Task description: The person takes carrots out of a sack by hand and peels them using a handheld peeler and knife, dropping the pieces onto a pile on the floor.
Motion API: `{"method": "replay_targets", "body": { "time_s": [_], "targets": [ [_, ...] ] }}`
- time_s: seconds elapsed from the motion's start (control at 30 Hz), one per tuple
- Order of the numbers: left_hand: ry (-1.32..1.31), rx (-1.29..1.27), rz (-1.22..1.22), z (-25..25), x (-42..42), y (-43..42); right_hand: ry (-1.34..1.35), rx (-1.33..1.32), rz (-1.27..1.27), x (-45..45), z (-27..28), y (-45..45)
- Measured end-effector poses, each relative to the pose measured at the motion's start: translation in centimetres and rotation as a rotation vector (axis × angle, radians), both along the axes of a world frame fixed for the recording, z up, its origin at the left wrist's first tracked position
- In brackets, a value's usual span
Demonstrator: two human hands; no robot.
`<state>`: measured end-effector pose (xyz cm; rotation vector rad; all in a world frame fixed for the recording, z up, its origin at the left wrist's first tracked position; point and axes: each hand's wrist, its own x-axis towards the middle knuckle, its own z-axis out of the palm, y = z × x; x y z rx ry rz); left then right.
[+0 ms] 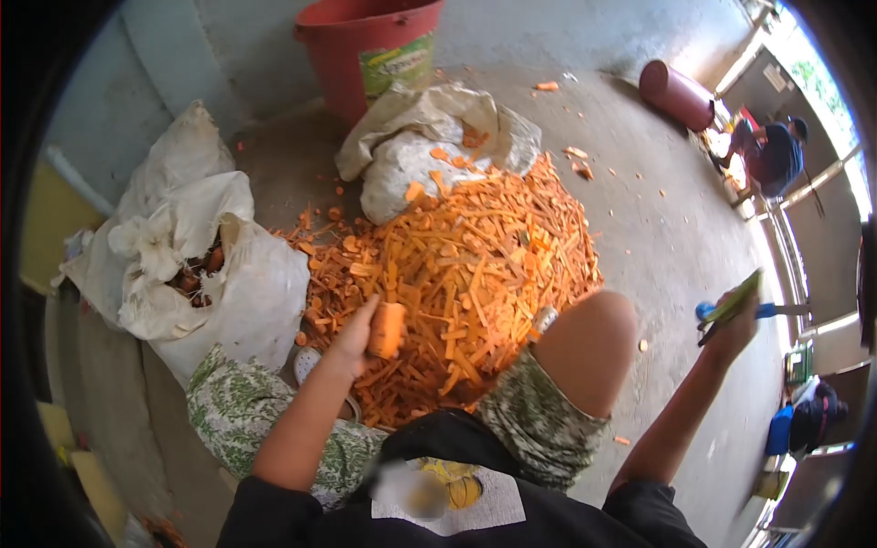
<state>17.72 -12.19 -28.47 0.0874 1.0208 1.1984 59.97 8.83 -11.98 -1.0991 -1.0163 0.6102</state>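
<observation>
My left hand [353, 340] grips a thick, peeled-looking orange carrot piece [386, 331], held up just over the near left side of a big heap of cut carrot strips and slices [484, 265]. Far out to the right, away from the heap, my right hand [731, 336] is raised and closed on a flat, long green object [736, 298], whose kind I cannot make out. A blue handle-like piece [766, 310] shows beside that hand, with a grey end; whether it is also held is unclear. The heap lies on the floor between my legs.
White sacks [215, 283] stand at left, one open with dark reddish contents. Another pale sack [429, 137] lies behind the heap. A red bucket [365, 55] stands against the wall, and a red barrel [676, 95] lies farther right. Another person [776, 155] sits beyond.
</observation>
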Motion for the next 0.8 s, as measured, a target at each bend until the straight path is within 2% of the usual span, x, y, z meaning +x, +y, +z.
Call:
{"method": "replay_targets", "body": {
  "time_s": [0.07,0.1,0.13,0.17,0.23,0.27,0.33,0.4,0.43,0.47,0.53,0.63,0.67,0.73,0.8],
  "targets": [
    [-0.04,-0.04,0.04,-1.5,-0.8,-0.3,-0.108,-0.26,-0.189,9.3,-10.0,1.0],
    [-0.056,-0.073,0.07,-2.1,-1.1,-0.6,-0.372,-0.534,-0.305,14.9,-16.7,0.6],
    [-0.066,-0.1,0.103,-2.6,-1.2,-1.0,-1.02,-0.704,-0.434,22.6,-26.3,-0.2],
    [-0.052,-0.15,0.139,-2.6,-1.2,-1.2,-1.108,-0.965,-0.238,19.6,-26.0,-4.3],
    [0.005,-0.215,0.155,-3.8,-2.0,-2.0,-1.237,-0.894,-0.005,22.1,-33.7,-11.6],
    [0.028,-0.251,0.158,-4.1,-2.3,-2.5,-1.427,-0.912,0.222,21.5,-34.3,-14.2],
    [0.026,-0.318,0.211,-4.7,-2.7,-3.1,-1.621,-1.258,0.532,19.3,-34.9,-17.0],
    [0.061,-0.332,0.214,-5.4,-2.6,-3.7,-1.441,-1.399,0.578,15.8,-34.7,-18.3],
    [0.063,-0.34,0.214,-5.6,-2.4,-3.8,-1.574,-1.291,0.727,15.6,-36.4,-18.6],
    [0.099,-0.362,0.202,-5.9,-2.3,-3.9,-1.572,-1.295,0.736,15.7,-37.8,-18.5],
    [0.136,-0.397,0.187,-6.2,-2.1,-3.9,-1.363,-1.437,0.81,15.3,-39.3,-17.8],
    [0.144,-0.423,0.108,-6.8,-1.5,-4.1,-1.226,-1.33,0.739,14.5,-41.9,-17.7],
    [0.156,-0.439,0.097,-6.8,-1.4,-4.3,-1.222,-1.333,0.741,14.5,-42.4,-17.6],
    [0.167,-0.46,0.084,-7.0,-1.2,-4.5,-1.54,-1.356,0.779,13.5,-41.9,-17.0],
    [0.179,-0.48,0.099,-7.1,-1.2,-4.8,-1.52,-1.395,0.766,12.8,-41.3,-17.2]
  ]
}}
